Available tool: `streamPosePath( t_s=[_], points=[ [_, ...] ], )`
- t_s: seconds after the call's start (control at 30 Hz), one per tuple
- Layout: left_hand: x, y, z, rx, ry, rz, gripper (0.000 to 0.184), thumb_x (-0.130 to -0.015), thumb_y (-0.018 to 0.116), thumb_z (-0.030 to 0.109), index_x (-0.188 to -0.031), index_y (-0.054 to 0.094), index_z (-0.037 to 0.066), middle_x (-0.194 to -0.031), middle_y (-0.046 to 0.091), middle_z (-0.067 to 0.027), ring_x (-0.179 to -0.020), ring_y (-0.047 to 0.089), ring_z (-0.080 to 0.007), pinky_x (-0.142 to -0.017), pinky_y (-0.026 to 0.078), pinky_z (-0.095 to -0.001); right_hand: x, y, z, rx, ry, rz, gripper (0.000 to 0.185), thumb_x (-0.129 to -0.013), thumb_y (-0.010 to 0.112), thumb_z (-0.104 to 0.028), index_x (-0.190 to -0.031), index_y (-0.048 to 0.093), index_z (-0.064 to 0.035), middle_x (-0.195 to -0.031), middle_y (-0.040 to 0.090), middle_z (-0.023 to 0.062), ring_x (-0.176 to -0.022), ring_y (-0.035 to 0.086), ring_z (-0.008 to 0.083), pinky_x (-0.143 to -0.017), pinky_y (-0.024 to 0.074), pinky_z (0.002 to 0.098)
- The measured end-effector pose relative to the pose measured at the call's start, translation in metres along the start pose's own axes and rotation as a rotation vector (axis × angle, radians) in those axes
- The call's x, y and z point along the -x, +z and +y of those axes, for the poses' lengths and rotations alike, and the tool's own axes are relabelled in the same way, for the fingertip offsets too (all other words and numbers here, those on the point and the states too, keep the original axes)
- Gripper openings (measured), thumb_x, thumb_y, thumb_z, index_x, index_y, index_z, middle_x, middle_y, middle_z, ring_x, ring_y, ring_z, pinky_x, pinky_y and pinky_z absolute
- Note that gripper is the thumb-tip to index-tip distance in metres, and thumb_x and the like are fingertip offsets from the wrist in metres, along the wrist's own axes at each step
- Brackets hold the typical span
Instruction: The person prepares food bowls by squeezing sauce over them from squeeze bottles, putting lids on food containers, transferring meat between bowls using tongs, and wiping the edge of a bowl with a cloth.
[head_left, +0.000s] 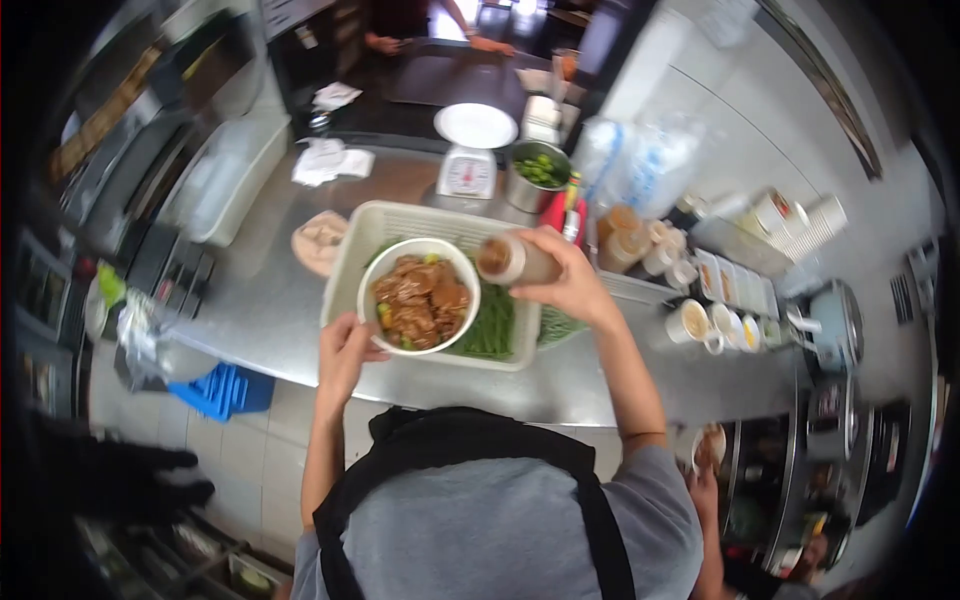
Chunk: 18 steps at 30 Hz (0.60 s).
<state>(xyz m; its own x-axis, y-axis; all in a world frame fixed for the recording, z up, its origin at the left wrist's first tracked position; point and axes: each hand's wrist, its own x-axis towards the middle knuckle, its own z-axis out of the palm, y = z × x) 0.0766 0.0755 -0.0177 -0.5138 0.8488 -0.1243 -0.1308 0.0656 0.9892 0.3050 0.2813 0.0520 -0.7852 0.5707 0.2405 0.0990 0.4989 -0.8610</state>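
Left hand [347,352]: your thumb and fingers are closed at the left, near rim of the white bowl [420,297]; you have its edge, with the meat pieces [420,300] inside it clear of your grip.
Right hand [568,278]: you grip the bottle [530,262] around its body, tilted, with its brown end toward the bowl.
Bowl: it lies right of your left hand and left of your right hand, over the left part of the pale basket [430,213]; whether it touches the basket, you cannot tell.
Bottle: just beside the bowl's far right rim, above the long green vegetables [490,325].
Far side: you have the scale [467,174] and, to its right, the metal pot [525,193].
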Motion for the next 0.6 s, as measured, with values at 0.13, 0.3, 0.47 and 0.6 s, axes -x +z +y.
streamPosePath(
  t_s=[0.13, 0.3, 0.47, 0.6],
  points=[
    [-0.004, 0.002, -0.003, 0.079, -0.019, -0.038, 0.027, -0.084, 0.045, 0.015, -0.097, 0.056, -0.005, -0.079, 0.061, -0.0096, -0.056, 0.060, -0.0127, -0.053, 0.057, -0.0271, 0.019, -0.037, 0.004, -0.327, 0.020, 0.276, 0.065, -0.062, 0.077, -0.002, -0.121, 0.049, -0.0003, -0.114, 0.053, 0.0045, -0.107, 0.049, 0.0123, -0.093, 0.0374, 0.0275],
    [0.003, -0.015, 0.014, 0.153, 0.026, 0.147, 0.029, -0.083, 0.051, 0.018, -0.105, 0.053, -0.002, -0.089, 0.061, -0.0109, -0.067, 0.062, -0.0140, -0.055, 0.056, -0.0284, 0.046, -0.082, 0.020, 0.661, 0.037, 0.837, 0.067, -0.054, 0.073, -0.005, -0.117, 0.054, -0.0120, -0.108, 0.056, 0.0116, -0.101, 0.045, 0.0324, -0.092, 0.0344, 0.0400],
    [-0.001, -0.097, -0.006, 0.023, 0.111, 0.425, 0.035, -0.086, 0.050, 0.020, -0.112, 0.049, -0.003, -0.100, 0.057, -0.0118, -0.080, 0.063, -0.0208, -0.061, 0.054, -0.0273, 0.062, -0.105, 0.099, 0.809, 0.155, 1.062, 0.064, -0.056, 0.074, -0.004, -0.115, 0.052, -0.0078, -0.104, 0.056, 0.0134, -0.100, 0.047, 0.0340, -0.088, 0.0367, 0.0398],
    [-0.001, -0.129, -0.020, -0.046, 0.083, 0.579, 0.028, -0.087, 0.047, 0.021, -0.103, 0.048, -0.003, -0.106, 0.055, -0.0143, -0.087, 0.064, -0.0321, -0.065, 0.053, -0.0264, 0.074, -0.103, 0.157, 0.717, 0.155, 1.209, 0.066, -0.058, 0.074, -0.002, -0.118, 0.044, -0.0014, -0.106, 0.050, 0.0185, -0.101, 0.048, 0.0386, -0.086, 0.0389, 0.0413]
  ],
)
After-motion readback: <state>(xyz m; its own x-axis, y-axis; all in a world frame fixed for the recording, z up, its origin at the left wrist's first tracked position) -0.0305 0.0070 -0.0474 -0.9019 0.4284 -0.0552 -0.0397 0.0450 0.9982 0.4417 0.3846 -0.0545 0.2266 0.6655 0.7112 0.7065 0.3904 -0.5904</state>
